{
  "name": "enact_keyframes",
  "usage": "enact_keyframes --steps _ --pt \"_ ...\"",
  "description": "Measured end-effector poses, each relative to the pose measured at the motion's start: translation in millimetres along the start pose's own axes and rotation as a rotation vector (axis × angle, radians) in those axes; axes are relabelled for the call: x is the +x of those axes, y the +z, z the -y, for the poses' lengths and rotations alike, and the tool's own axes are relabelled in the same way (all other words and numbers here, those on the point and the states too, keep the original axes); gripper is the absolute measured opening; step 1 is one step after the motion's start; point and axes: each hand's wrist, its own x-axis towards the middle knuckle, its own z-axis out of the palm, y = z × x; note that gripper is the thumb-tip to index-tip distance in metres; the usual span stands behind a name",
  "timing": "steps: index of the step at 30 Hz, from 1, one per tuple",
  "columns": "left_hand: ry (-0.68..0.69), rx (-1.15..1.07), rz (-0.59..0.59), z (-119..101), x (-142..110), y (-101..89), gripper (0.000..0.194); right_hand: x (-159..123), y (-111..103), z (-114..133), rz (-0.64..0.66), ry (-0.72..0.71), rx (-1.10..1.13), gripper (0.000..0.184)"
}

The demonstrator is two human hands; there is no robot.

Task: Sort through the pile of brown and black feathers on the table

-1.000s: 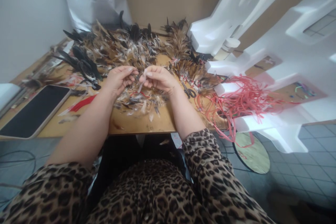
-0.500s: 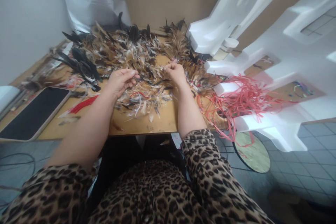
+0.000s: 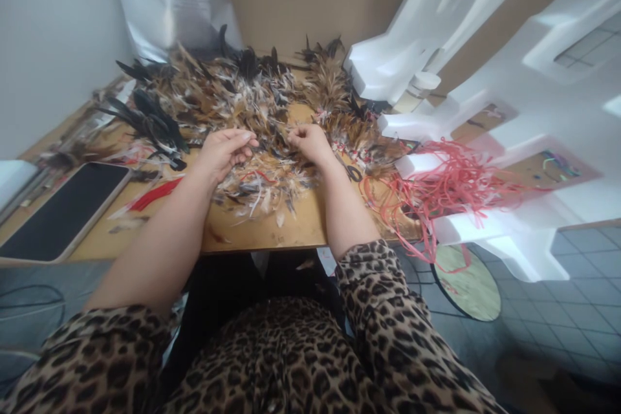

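My left hand (image 3: 228,152) is held over the feathers in the middle, thumb and index finger pinched together. What they grip, if anything, is too small to tell. A short way to its right, my right hand (image 3: 310,143) has its fingertips closed at the brown feathers (image 3: 264,126); whatever is in them is lost among the feathers. Below both hands lies a loose heap of small pale and brown feathers (image 3: 266,194), with a thin red strand on it. Behind them spreads a larger pile of brown, white and black feathers (image 3: 208,87).
Scissors (image 3: 354,173) lie beside my right forearm, partly covered. A tangle of red ribbon (image 3: 451,178) drapes over white foam (image 3: 509,233) at the right. At the left are a phone (image 3: 68,207), a red strip bundle (image 3: 155,194) and long black feathers (image 3: 150,119).
My right hand let go of a pale feather-like piece it held near my left hand, moved right toward the brown feathers, then came slightly back left. My left hand stays nearly still, pinched.
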Motion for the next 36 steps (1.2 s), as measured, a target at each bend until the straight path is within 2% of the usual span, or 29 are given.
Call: enact_keyframes --steps 3,6,11,18,23,28,30,32,36 --pt "0.008 -0.015 0.018 1 0 -0.1 0.025 -1 7 11 0.029 0.114 0.467 0.014" --pt "0.007 -0.004 0.027 3 0 -0.3 0.026 -5 12 22 0.164 0.220 0.822 0.019" --pt "-0.010 0.039 0.058 5 1 0.5 0.028 -9 21 31 0.280 0.265 1.064 0.023" --pt "-0.011 0.092 0.070 9 0 3.7 0.032 -10 32 32 0.303 0.278 1.077 0.021" --pt "0.008 0.128 0.054 11 0 3.9 0.026 -10 40 29 0.310 0.259 1.077 0.021" --pt "-0.006 0.143 0.029 11 0 5.1 0.022 -9 37 31 0.294 0.251 1.033 0.022" --pt "-0.006 0.121 -0.023 12 2 4.2 0.020 -6 30 28 0.211 0.248 0.976 0.019" --pt "-0.008 0.067 -0.095 12 5 2.1 0.020 -1 21 19 0.066 0.235 0.872 0.015" --pt "-0.016 -0.095 -0.170 9 10 -2.3 0.017 10 6 -10 -0.233 0.195 0.513 0.011"
